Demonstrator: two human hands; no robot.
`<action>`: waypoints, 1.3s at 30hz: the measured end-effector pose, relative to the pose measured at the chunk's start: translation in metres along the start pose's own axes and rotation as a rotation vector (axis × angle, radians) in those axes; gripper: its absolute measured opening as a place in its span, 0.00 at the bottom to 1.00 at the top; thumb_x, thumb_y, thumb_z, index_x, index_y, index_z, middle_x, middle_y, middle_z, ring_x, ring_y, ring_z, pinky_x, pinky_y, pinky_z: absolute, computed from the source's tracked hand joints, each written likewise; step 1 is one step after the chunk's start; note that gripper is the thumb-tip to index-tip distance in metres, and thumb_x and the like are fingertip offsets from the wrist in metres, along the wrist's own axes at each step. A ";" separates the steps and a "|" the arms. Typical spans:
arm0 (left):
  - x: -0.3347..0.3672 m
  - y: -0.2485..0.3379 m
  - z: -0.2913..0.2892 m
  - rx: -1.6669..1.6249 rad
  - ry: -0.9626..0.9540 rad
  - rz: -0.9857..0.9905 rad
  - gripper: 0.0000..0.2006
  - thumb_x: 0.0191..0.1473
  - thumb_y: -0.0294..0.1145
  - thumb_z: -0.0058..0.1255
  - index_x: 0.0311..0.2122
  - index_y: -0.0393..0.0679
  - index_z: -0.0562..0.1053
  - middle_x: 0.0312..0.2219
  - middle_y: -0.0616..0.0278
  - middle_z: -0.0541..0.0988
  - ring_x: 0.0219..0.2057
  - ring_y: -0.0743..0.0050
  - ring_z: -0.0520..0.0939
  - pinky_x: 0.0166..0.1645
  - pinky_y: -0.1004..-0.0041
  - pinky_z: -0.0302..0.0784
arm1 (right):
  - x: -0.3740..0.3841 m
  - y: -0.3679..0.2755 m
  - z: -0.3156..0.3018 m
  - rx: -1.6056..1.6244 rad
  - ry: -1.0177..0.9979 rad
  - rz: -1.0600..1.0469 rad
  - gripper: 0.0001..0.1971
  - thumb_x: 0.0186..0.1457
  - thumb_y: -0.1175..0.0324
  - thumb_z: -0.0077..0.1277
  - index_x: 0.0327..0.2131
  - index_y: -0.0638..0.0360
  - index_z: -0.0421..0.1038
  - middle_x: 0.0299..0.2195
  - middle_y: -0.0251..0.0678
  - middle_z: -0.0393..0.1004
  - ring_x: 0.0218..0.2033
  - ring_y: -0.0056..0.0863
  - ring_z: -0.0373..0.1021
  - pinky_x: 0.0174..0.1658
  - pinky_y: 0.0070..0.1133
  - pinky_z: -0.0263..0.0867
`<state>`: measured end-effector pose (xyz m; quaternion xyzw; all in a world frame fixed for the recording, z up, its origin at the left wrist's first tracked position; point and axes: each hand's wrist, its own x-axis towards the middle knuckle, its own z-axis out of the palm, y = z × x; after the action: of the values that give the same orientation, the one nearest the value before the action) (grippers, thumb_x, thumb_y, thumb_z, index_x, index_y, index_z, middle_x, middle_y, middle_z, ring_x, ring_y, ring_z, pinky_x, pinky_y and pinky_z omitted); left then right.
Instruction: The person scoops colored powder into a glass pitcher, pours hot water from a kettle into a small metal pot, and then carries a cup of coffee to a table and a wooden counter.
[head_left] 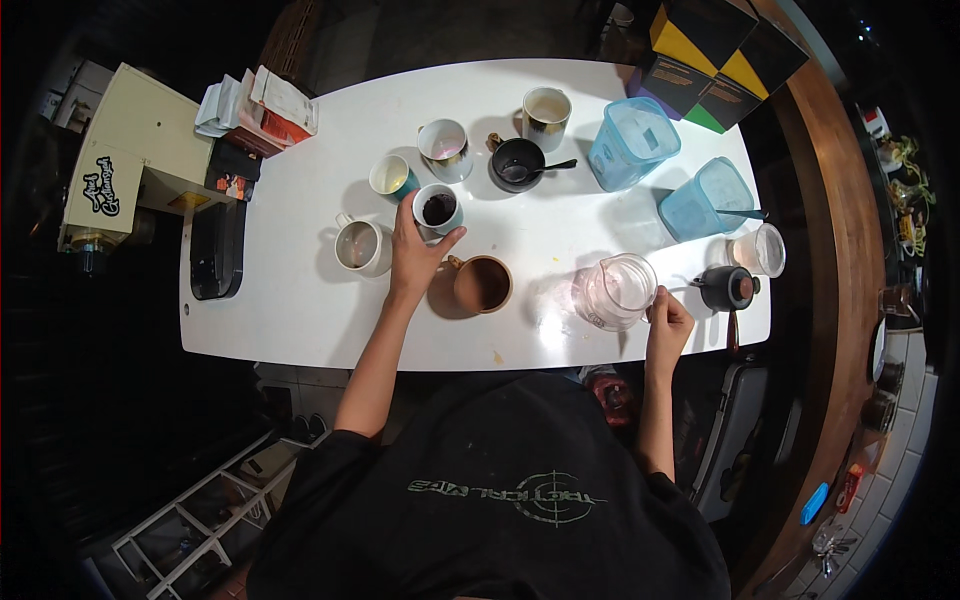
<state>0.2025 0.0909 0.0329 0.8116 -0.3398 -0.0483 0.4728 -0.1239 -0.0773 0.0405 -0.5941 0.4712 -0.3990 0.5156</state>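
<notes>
My left hand [418,250] curved around pale mug [439,210] of dark contents, just ahead of palm. My right hand [668,316] pinching handle of clear glass carafe [612,292], body just to its left. Brown mug [481,285] between hands, nearer left one.

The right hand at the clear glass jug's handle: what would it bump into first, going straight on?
Jug aside, the right hand would probably meet the nearer pale-blue translucent plastic tub, though depth is unclear.
</notes>
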 end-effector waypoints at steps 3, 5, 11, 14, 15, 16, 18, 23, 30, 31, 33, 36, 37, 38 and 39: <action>0.003 0.004 0.004 -0.008 0.012 -0.028 0.36 0.42 0.33 0.71 0.55 0.39 0.63 0.45 0.46 0.78 0.47 0.50 0.80 0.51 0.59 0.75 | 0.002 0.010 -0.005 0.003 -0.002 -0.012 0.23 0.66 0.64 0.49 0.17 0.59 0.58 0.17 0.21 0.55 0.21 0.12 0.49 0.25 0.17 0.46; 0.003 -0.004 0.003 0.007 0.043 -0.046 0.36 0.41 0.35 0.72 0.54 0.40 0.65 0.41 0.49 0.80 0.44 0.54 0.82 0.49 0.62 0.77 | 0.003 0.018 -0.009 -0.023 -0.043 -0.017 0.18 0.64 0.67 0.51 0.22 0.68 0.67 0.19 0.18 0.59 0.23 0.10 0.51 0.25 0.16 0.46; -0.003 0.026 -0.022 -0.063 0.023 0.014 0.32 0.39 0.29 0.72 0.51 0.38 0.68 0.41 0.51 0.81 0.44 0.61 0.83 0.48 0.65 0.78 | 0.006 0.022 -0.005 -0.021 -0.053 -0.032 0.20 0.64 0.67 0.50 0.20 0.65 0.62 0.18 0.18 0.56 0.23 0.10 0.49 0.25 0.17 0.43; -0.003 0.053 -0.049 -0.083 0.034 0.039 0.33 0.38 0.28 0.73 0.51 0.38 0.69 0.41 0.52 0.81 0.44 0.63 0.83 0.49 0.67 0.79 | 0.008 0.027 -0.002 -0.033 -0.043 -0.020 0.20 0.65 0.67 0.49 0.19 0.64 0.61 0.18 0.19 0.55 0.23 0.10 0.49 0.25 0.18 0.43; -0.002 0.057 -0.061 -0.100 0.035 0.055 0.33 0.38 0.27 0.73 0.51 0.38 0.69 0.41 0.53 0.81 0.44 0.65 0.83 0.50 0.67 0.79 | 0.007 0.028 0.001 -0.012 -0.037 -0.020 0.21 0.65 0.67 0.49 0.19 0.64 0.60 0.18 0.19 0.55 0.22 0.10 0.48 0.25 0.18 0.43; 0.000 0.059 -0.072 -0.116 0.032 0.066 0.33 0.38 0.27 0.73 0.51 0.38 0.68 0.41 0.54 0.81 0.44 0.67 0.82 0.50 0.68 0.79 | 0.006 0.025 0.004 -0.006 -0.035 -0.008 0.21 0.65 0.67 0.49 0.19 0.63 0.60 0.18 0.19 0.55 0.22 0.10 0.49 0.25 0.17 0.43; 0.009 0.068 -0.095 -0.118 0.058 0.048 0.34 0.38 0.26 0.73 0.52 0.37 0.68 0.42 0.54 0.81 0.44 0.69 0.82 0.51 0.69 0.78 | 0.001 0.023 0.008 0.004 -0.032 -0.005 0.21 0.66 0.67 0.48 0.19 0.63 0.60 0.18 0.19 0.55 0.22 0.10 0.49 0.25 0.17 0.43; 0.052 0.041 -0.142 0.002 0.124 0.009 0.35 0.40 0.27 0.72 0.54 0.36 0.67 0.44 0.55 0.78 0.46 0.70 0.79 0.54 0.70 0.74 | -0.001 0.020 0.023 -0.009 0.067 0.017 0.20 0.66 0.67 0.48 0.19 0.62 0.62 0.18 0.18 0.56 0.22 0.09 0.49 0.25 0.17 0.43; 0.136 -0.048 -0.136 -0.017 0.127 0.036 0.33 0.41 0.28 0.71 0.53 0.37 0.68 0.45 0.54 0.78 0.47 0.69 0.80 0.53 0.69 0.76 | 0.000 0.032 0.031 0.050 0.059 -0.058 0.19 0.67 0.65 0.46 0.22 0.63 0.66 0.20 0.19 0.58 0.23 0.09 0.50 0.26 0.15 0.45; 0.146 -0.059 -0.134 -0.034 0.125 0.034 0.34 0.41 0.30 0.72 0.53 0.36 0.68 0.45 0.52 0.78 0.47 0.67 0.80 0.53 0.68 0.76 | -0.001 0.032 0.034 0.051 0.068 -0.053 0.19 0.67 0.65 0.46 0.22 0.63 0.66 0.20 0.19 0.58 0.23 0.09 0.50 0.26 0.15 0.45; 0.163 -0.079 -0.128 -0.055 0.111 0.036 0.35 0.41 0.33 0.73 0.54 0.36 0.68 0.45 0.51 0.79 0.46 0.66 0.80 0.53 0.67 0.77 | -0.004 0.031 0.039 0.085 0.077 -0.065 0.18 0.68 0.65 0.46 0.23 0.64 0.66 0.21 0.20 0.59 0.24 0.09 0.51 0.26 0.14 0.47; 0.183 -0.098 -0.117 -0.028 0.129 0.031 0.35 0.40 0.33 0.73 0.53 0.36 0.68 0.44 0.51 0.79 0.46 0.67 0.81 0.52 0.69 0.78 | -0.008 0.039 0.040 0.055 0.101 -0.070 0.18 0.69 0.66 0.43 0.25 0.65 0.67 0.22 0.20 0.61 0.24 0.09 0.52 0.26 0.14 0.49; 0.188 -0.101 -0.112 -0.035 0.113 0.037 0.35 0.40 0.33 0.73 0.53 0.36 0.68 0.44 0.51 0.79 0.46 0.67 0.81 0.52 0.69 0.78 | -0.010 0.041 0.040 0.038 0.114 -0.086 0.18 0.69 0.66 0.41 0.24 0.65 0.67 0.22 0.20 0.61 0.24 0.10 0.53 0.26 0.15 0.49; 0.193 -0.103 -0.108 -0.065 0.091 0.032 0.35 0.40 0.33 0.74 0.52 0.36 0.68 0.44 0.52 0.79 0.45 0.68 0.81 0.51 0.70 0.79 | -0.011 0.043 0.039 0.034 0.133 -0.083 0.18 0.69 0.66 0.41 0.24 0.65 0.67 0.22 0.20 0.61 0.24 0.10 0.53 0.26 0.15 0.49; 0.198 -0.106 -0.101 -0.096 0.063 0.026 0.35 0.40 0.32 0.74 0.52 0.35 0.68 0.44 0.52 0.79 0.44 0.69 0.81 0.50 0.71 0.79 | -0.012 0.042 0.039 -0.003 0.139 -0.092 0.18 0.69 0.67 0.41 0.24 0.66 0.66 0.21 0.21 0.60 0.24 0.11 0.53 0.26 0.16 0.50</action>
<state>0.4477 0.0810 0.0515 0.7846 -0.3325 -0.0326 0.5223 -0.0956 -0.0577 -0.0065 -0.5870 0.4785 -0.4617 0.4619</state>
